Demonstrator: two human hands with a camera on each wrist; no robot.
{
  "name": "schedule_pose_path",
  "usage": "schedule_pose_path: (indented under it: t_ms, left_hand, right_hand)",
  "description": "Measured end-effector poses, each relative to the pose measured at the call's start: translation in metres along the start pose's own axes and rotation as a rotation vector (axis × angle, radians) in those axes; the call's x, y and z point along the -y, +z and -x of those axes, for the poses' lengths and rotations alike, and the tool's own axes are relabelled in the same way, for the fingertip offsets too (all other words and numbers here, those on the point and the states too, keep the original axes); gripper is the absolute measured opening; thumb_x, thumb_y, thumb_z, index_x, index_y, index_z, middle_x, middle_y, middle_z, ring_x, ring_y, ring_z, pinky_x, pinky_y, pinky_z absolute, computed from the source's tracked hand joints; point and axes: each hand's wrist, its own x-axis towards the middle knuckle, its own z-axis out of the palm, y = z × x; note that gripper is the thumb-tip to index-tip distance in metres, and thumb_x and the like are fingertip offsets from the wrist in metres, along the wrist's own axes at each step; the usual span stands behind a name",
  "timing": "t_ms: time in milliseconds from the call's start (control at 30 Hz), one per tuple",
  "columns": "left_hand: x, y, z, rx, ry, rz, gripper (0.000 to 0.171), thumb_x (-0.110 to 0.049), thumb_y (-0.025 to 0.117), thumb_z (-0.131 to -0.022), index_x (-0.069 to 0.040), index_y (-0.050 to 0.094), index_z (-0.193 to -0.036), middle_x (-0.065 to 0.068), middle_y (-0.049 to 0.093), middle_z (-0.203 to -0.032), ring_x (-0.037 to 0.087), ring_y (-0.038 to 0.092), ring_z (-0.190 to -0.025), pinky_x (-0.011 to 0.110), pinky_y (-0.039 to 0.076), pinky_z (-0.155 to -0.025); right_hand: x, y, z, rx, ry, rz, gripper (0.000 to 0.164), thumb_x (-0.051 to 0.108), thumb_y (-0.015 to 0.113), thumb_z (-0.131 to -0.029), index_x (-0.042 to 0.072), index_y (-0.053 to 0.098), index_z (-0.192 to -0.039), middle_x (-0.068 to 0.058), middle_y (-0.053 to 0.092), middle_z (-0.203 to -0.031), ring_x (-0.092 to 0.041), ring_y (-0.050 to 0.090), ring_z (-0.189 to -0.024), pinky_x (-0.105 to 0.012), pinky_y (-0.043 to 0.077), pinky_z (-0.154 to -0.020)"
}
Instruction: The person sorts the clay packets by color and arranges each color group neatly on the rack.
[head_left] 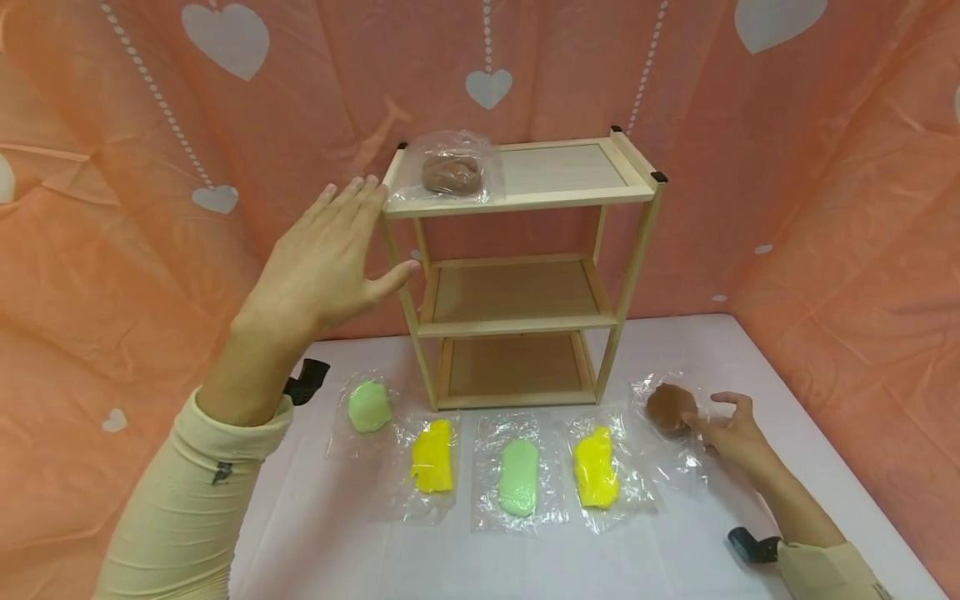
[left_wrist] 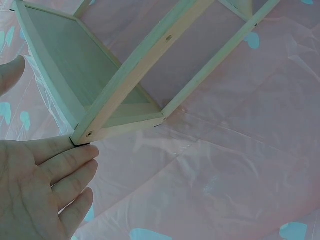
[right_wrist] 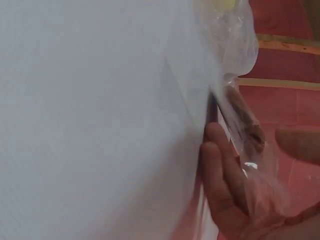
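Note:
My left hand (head_left: 322, 254) is raised with its fingers straight, the thumb spread away. Its fingertips lie at the top left corner of a small wooden three-tier shelf (head_left: 517, 327); in the left wrist view the fingers (left_wrist: 72, 167) meet that corner. On the top tier rests a brown lump of clay (head_left: 452, 174) in a clear plastic bag. My right hand (head_left: 738, 437) is low at the right, at a second bagged brown clay lump (head_left: 670, 408) on the table. In the right wrist view its fingers (right_wrist: 220, 170) lie beside the bag, with the thumb (right_wrist: 300, 145) apart from them.
A row of bagged clay lies before the shelf: a round green lump (head_left: 370, 407), a yellow piece (head_left: 432, 457), a long green piece (head_left: 519, 477) and another yellow piece (head_left: 597, 468). The table (head_left: 600, 562) has a white cover. Pink curtains (head_left: 825, 183) with hearts surround it.

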Motion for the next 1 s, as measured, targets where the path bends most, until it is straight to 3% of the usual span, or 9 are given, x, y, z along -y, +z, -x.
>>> schedule_pose_path:
  t_ms: [100,167,467,633,833,1000]
  left_hand:
    - [0.000,0.000,0.000,-0.002,0.002,0.003,0.095,-0.054,0.059,-0.105,0.006,0.020,-0.168,0.025,0.025,-0.174,0.038,0.019,-0.164,0.043,0.004,-0.137]
    - [0.000,0.000,0.000,-0.004,0.003,0.003,0.095,-0.053,0.059,-0.105,0.006,0.021,-0.168,0.026,0.025,-0.174,0.038,0.019,-0.164,0.043,0.004,-0.137]
    - [-0.001,-0.001,0.000,-0.006,0.001,0.010,0.095,-0.055,0.058,-0.105,0.006,0.020,-0.168,0.025,0.024,-0.174,0.038,0.019,-0.164,0.043,0.004,-0.137]
    - [-0.001,-0.001,0.000,-0.003,0.000,0.010,0.095,-0.055,0.058,-0.105,0.006,0.020,-0.168,0.025,0.025,-0.174,0.038,0.019,-0.164,0.043,0.005,-0.137]
    - [-0.002,-0.001,0.001,0.000,-0.005,0.011,0.095,-0.055,0.058,-0.105,0.005,0.020,-0.168,0.025,0.024,-0.175,0.038,0.019,-0.164,0.042,0.003,-0.137]
    - [-0.002,-0.001,0.001,-0.003,-0.007,0.009,0.095,-0.054,0.058,-0.105,0.005,0.020,-0.169,0.025,0.024,-0.175,0.038,0.019,-0.164,0.042,0.004,-0.137]
  right_hand:
    - [-0.001,0.002,0.001,-0.038,-0.042,-0.039,0.087,0.027,0.064,-0.108,-0.007,0.001,-0.158,-0.048,0.055,-0.131,-0.035,0.073,-0.100,-0.029,0.062,-0.075]
    - [-0.001,0.004,0.001,-0.054,-0.067,-0.047,0.085,0.021,0.066,-0.107,-0.004,0.004,-0.159,-0.046,0.056,-0.130,-0.033,0.073,-0.100,-0.025,0.060,-0.072]
    - [0.000,0.009,-0.001,-0.043,-0.104,0.010,0.066,0.028,0.066,-0.108,-0.005,0.035,-0.155,-0.045,0.055,-0.141,-0.051,0.067,-0.119,-0.035,0.060,-0.083]
    - [0.001,0.011,-0.001,-0.044,-0.125,0.017,0.060,0.027,0.070,-0.106,-0.004,0.048,-0.152,-0.041,0.055,-0.143,-0.055,0.060,-0.129,-0.029,0.059,-0.083]
    - [-0.001,0.012,-0.003,-0.060,-0.154,-0.010,0.060,0.024,0.069,-0.106,-0.002,0.047,-0.156,-0.038,0.057,-0.142,-0.043,0.069,-0.119,-0.019,0.057,-0.078]
    - [0.000,0.012,-0.003,-0.041,-0.150,-0.002,0.062,0.027,0.063,-0.109,0.000,0.041,-0.161,-0.041,0.054,-0.144,-0.048,0.065,-0.123,-0.029,0.059,-0.084]
